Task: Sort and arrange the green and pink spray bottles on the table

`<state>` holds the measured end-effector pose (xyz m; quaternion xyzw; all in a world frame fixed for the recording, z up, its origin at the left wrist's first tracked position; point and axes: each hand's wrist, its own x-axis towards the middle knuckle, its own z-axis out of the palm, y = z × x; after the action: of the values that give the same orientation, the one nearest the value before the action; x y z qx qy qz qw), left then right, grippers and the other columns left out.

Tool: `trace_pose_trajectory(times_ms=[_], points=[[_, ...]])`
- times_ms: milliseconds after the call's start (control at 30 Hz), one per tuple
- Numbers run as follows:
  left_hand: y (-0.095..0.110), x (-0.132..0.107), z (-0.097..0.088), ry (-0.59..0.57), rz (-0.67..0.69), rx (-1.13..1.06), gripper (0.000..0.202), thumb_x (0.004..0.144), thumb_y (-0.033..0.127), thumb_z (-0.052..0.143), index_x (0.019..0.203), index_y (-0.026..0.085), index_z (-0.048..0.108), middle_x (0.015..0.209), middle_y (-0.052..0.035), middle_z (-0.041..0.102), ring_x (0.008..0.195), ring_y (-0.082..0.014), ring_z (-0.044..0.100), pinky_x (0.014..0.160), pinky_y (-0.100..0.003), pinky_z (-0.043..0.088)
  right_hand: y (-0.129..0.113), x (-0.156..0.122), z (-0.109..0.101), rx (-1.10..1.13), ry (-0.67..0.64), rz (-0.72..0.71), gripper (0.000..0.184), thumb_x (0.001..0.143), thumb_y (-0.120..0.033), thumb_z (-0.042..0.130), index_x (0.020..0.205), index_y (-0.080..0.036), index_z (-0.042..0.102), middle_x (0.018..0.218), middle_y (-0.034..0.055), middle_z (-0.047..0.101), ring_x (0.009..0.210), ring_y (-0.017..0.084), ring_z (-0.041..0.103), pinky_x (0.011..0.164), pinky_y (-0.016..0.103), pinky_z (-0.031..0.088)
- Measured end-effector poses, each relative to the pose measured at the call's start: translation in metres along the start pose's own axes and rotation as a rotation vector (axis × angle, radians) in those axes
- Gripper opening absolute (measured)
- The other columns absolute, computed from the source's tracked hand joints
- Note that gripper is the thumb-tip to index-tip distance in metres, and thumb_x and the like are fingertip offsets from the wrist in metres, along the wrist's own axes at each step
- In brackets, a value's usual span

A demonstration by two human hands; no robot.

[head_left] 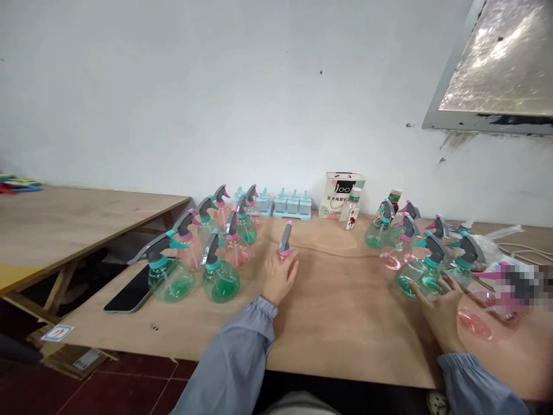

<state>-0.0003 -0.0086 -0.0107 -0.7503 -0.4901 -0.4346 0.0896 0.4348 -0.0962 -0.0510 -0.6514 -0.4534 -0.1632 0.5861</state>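
Observation:
My left hand [280, 276] is closed round a pink spray bottle [284, 241] standing upright on the wooden table [337, 311]; only its grey trigger head and pink collar show above my fingers. My right hand [440, 311] has its fingers wrapped on a green spray bottle [418, 275] at the near edge of the right-hand cluster. To the left stands a group of several green and pink spray bottles [216, 248]. Another group of several spray bottles [410, 242] is on the right.
A black phone [129, 291] lies at the table's left edge. Blue ice-lolly moulds [292, 204], a printed carton [341, 195] and small bottles [352, 210] stand against the white wall. A pink cap [474, 323] lies near my right hand. A second table [64, 225] stands at left.

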Motion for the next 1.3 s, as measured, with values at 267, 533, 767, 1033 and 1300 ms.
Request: trace_pose_trajectory(times_ms=[267, 533, 767, 1033, 1300], points=[[0.021, -0.017, 0.004, -0.096, 0.091, -0.146, 0.053, 0.094, 0.021, 0.055, 0.146, 0.03, 0.054, 0.164, -0.0143, 0.025, 0.153, -0.0377, 0.027, 0.113, -0.055, 0.042, -0.088, -0.035, 0.009, 0.189, -0.053, -0.38, 0.037, 0.088, -0.042, 0.069, 0.116, -0.021, 0.058, 0.114, 0.0133, 0.061, 0.111, 0.031, 0.062, 0.099, 0.057, 0.051], [0.039, -0.032, 0.005, -0.225, 0.341, -0.278, 0.052, 0.091, 0.013, 0.055, 0.14, 0.029, 0.059, 0.169, -0.0144, 0.021, 0.155, -0.0354, 0.027, 0.115, -0.06, 0.042, -0.217, -0.049, 0.109, 0.661, -0.751, -0.098, 0.08, 0.076, -0.048, 0.08, 0.144, -0.025, 0.044, 0.148, 0.0146, 0.052, 0.134, 0.028, 0.053, 0.11, 0.047, 0.047], [0.046, -0.033, -0.016, -0.176, 0.373, -0.321, 0.034, 0.096, 0.018, 0.048, 0.117, 0.029, 0.073, 0.159, -0.0105, 0.045, 0.148, -0.0302, 0.042, 0.114, -0.055, 0.044, -0.231, -0.041, 0.136, 0.781, -0.658, 0.15, 0.031, 0.075, -0.05, 0.076, 0.092, -0.026, 0.067, 0.078, 0.001, 0.067, 0.073, 0.018, 0.061, 0.071, 0.033, 0.055], [-0.034, -0.048, -0.092, 0.882, -0.349, 0.02, 0.062, 0.087, 0.043, 0.067, 0.14, 0.021, 0.042, 0.145, -0.0151, 0.044, 0.141, -0.0338, 0.043, 0.117, -0.062, 0.039, -0.209, -0.036, 0.131, 0.826, -0.667, 0.38, 0.036, 0.064, -0.057, 0.08, 0.077, -0.027, 0.066, 0.074, 0.0028, 0.068, 0.075, 0.023, 0.062, 0.073, 0.039, 0.053], [-0.068, -0.048, -0.069, 0.406, -0.506, -0.253, 0.07, 0.08, 0.051, 0.07, 0.135, 0.016, 0.046, 0.128, -0.0166, 0.058, 0.126, -0.0341, 0.057, 0.111, -0.056, 0.045, -0.224, -0.031, 0.117, 1.114, -1.006, 0.387, 0.043, 0.071, -0.056, 0.072, 0.101, -0.025, 0.071, 0.091, 0.0066, 0.076, 0.096, 0.027, 0.07, 0.089, 0.04, 0.052]])
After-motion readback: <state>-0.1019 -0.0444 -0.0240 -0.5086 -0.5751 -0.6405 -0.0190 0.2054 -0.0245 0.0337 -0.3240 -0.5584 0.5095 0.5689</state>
